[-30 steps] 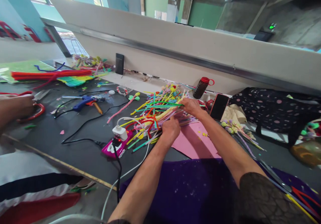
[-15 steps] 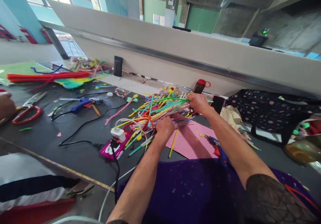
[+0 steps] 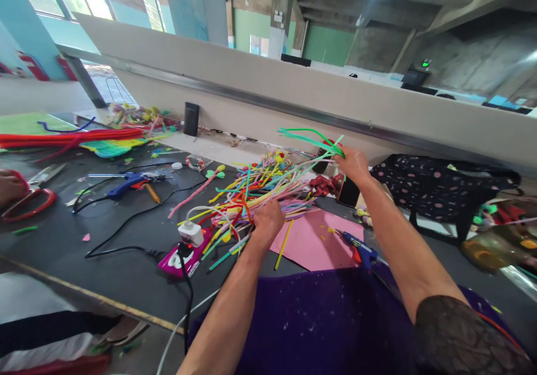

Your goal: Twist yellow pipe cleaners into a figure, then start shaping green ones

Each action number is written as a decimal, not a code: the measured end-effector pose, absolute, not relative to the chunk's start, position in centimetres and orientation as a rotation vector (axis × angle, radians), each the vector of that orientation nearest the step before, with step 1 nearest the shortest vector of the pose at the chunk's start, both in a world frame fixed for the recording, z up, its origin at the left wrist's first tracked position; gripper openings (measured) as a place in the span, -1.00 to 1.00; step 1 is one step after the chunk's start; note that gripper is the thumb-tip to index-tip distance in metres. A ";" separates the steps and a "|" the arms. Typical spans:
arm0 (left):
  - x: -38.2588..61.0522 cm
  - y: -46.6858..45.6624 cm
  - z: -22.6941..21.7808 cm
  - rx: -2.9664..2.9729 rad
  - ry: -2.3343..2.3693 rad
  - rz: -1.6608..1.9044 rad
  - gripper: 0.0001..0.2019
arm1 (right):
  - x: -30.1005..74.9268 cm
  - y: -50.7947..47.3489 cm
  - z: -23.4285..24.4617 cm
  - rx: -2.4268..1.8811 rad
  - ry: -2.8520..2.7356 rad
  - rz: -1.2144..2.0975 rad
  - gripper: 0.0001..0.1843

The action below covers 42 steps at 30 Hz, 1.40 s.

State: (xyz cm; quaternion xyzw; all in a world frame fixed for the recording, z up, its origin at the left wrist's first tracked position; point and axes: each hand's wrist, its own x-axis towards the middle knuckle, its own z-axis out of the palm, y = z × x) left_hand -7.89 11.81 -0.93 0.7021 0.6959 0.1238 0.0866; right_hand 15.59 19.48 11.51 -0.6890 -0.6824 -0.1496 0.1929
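Observation:
A loose heap of colourful pipe cleaners (image 3: 239, 193) lies across the middle of the dark table. My left hand (image 3: 269, 218) is closed on the near side of this heap, over pink and lilac stems. Raised above the heap's far right end, my right hand (image 3: 351, 163) pinches a small bunch of green and mint pipe cleaners (image 3: 312, 137), whose free ends point left. Under the heap's right edge lies a pink sheet (image 3: 316, 246). A blue glue gun (image 3: 361, 250) rests on the sheet's right side, below my right forearm.
A purple power strip (image 3: 187, 257) with a white plug stands left of the heap. Another glue gun (image 3: 130, 184) lies farther left, near a co-worker's hand (image 3: 12, 187) at red-handled scissors (image 3: 36, 204). A dark patterned bag (image 3: 440, 190) sits at right, a phone (image 3: 348, 192) beside my right wrist.
My right hand has lifted up and to the right, drawing green and mint pipe cleaners out of the heap. My left hand stays on the heap. The co-worker's hand has shifted at the scissors.

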 end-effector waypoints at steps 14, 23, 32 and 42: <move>-7.4 10.6 0.8 2.350 1.849 0.898 -0.71 | 14.3 17.0 9.1 -1.448 -1.551 0.466 -0.79; -6.2 10.6 0.4 2.196 1.637 0.947 -0.76 | 8.8 14.9 5.1 -1.237 -1.472 1.110 -0.81; -6.2 10.5 0.6 2.173 1.703 0.839 -0.75 | 7.2 14.1 3.8 -1.114 -1.446 1.318 -0.71; -5.4 9.9 0.5 2.456 1.498 0.605 -0.69 | 9.3 11.4 7.1 -1.050 -1.253 0.946 -0.72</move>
